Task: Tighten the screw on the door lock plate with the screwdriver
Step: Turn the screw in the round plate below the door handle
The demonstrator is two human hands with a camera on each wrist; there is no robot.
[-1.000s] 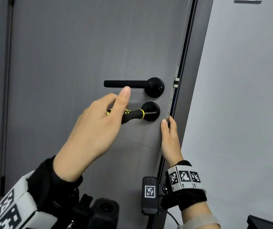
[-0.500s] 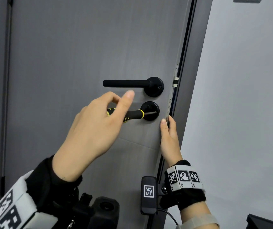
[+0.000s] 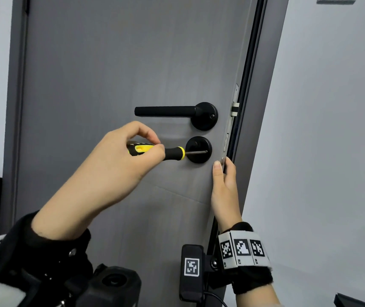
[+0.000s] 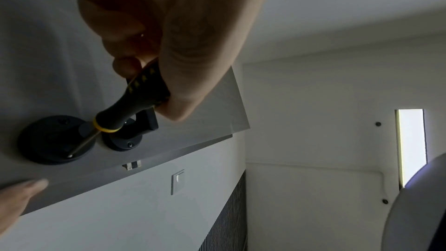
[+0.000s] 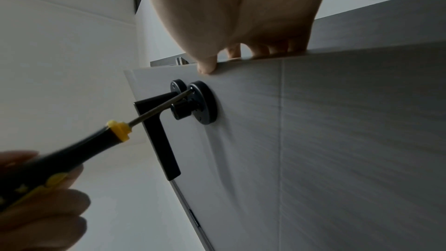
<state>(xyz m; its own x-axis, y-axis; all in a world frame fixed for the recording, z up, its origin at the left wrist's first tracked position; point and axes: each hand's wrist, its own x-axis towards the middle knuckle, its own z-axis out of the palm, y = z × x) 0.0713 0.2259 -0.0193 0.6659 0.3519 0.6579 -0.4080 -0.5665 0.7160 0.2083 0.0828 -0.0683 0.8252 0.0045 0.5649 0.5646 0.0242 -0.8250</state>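
Note:
My left hand (image 3: pixel 119 165) grips the black and yellow screwdriver (image 3: pixel 168 152) by its handle, fingers curled round it. The steel shaft runs level to the right, and its tip sits at the right rim of the round black lock plate (image 3: pixel 196 144) below the lever. In the left wrist view the screwdriver (image 4: pixel 125 110) slants down with its tip on the lock plate (image 4: pixel 48 140). In the right wrist view the screwdriver (image 5: pixel 79 150) reaches the lock plate (image 5: pixel 207 102). My right hand (image 3: pixel 224 187) grips the grey door's (image 3: pixel 110 63) free edge just below the plate, thumb on the face.
A black lever handle (image 3: pixel 166 111) with its round rose sits directly above the lock plate. The latch plate (image 3: pixel 234 107) shows on the door edge. A pale wall (image 3: pixel 332 151) stands to the right of the open door, with a light switch (image 4: pixel 178 181) on it.
My left hand's forefinger, stretched out before, has curled down onto the screwdriver handle, and the handle has turned so more yellow shows. The right hand has stayed on the door edge.

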